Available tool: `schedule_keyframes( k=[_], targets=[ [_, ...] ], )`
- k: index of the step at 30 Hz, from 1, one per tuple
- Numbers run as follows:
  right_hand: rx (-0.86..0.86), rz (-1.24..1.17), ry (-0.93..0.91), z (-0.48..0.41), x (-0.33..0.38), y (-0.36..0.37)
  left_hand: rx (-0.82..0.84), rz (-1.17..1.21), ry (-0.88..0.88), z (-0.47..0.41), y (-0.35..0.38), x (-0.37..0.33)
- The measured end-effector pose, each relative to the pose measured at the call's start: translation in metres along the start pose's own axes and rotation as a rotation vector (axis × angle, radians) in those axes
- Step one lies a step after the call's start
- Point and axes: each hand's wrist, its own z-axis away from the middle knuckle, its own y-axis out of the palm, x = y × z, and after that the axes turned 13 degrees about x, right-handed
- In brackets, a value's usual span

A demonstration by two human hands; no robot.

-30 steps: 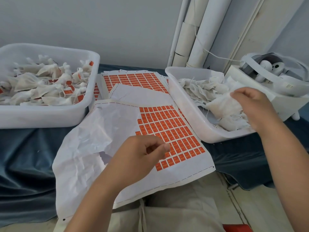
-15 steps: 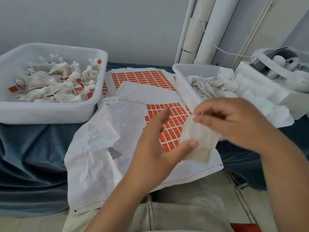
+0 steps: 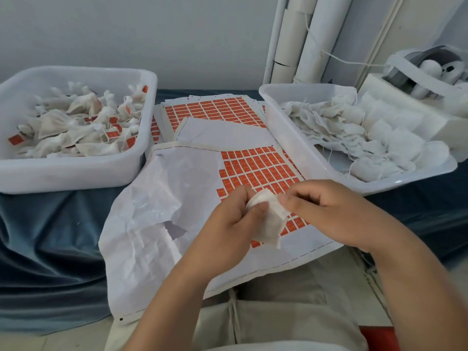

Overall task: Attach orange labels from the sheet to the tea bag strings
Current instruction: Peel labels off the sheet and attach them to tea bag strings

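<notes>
Both hands hold one white tea bag (image 3: pixel 272 224) over the near part of the label sheet (image 3: pixel 255 168), whose right half carries rows of orange labels. My left hand (image 3: pixel 229 224) grips the bag's upper left end between thumb and fingers. My right hand (image 3: pixel 326 209) pinches its top right edge. The bag hangs down between them. Its string is not visible. The sheet's left half is bare, crumpled backing paper (image 3: pixel 152 198).
A white tub (image 3: pixel 76 173) at the left holds several tea bags with orange labels. A white tray (image 3: pixel 298 138) at the right holds several unlabelled bags. More label sheets (image 3: pixel 210 110) lie behind. White tubes (image 3: pixel 304 41) lean on the wall; a white device (image 3: pixel 425 69) sits far right.
My right hand took a tea bag from the right tray and brought it over the sheet. My left hand rose from the labels and now grips the bag too.
</notes>
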Motion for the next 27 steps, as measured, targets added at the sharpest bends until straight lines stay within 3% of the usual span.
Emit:
schedule_keyframes(
  k=[5,8,10,14,17,23,27],
  targets=[
    [-0.053,0.028,0.030,0.000,-0.001,0.000,0.028,0.063,0.046,0.000,0.003,-0.004],
    [-0.004,-0.011,0.010,-0.001,0.004,0.011,0.044,-0.060,0.136,0.000,0.003,-0.010],
    [0.018,-0.071,0.023,-0.002,0.005,0.015,0.016,-0.113,0.161,0.000,0.001,-0.010],
    [0.005,-0.368,0.022,-0.003,0.008,0.012,-0.134,0.051,0.121,0.002,-0.008,-0.007],
    [-0.056,-0.421,-0.042,-0.003,0.012,0.014,-0.160,0.088,0.106,0.002,-0.006,-0.010],
    [0.016,-0.522,-0.124,-0.006,0.010,0.019,-0.075,-0.133,0.244,0.004,-0.004,-0.011],
    [0.018,-0.681,-0.190,-0.009,0.007,0.024,-0.078,-0.259,0.243,0.006,-0.005,-0.015]
  ],
)
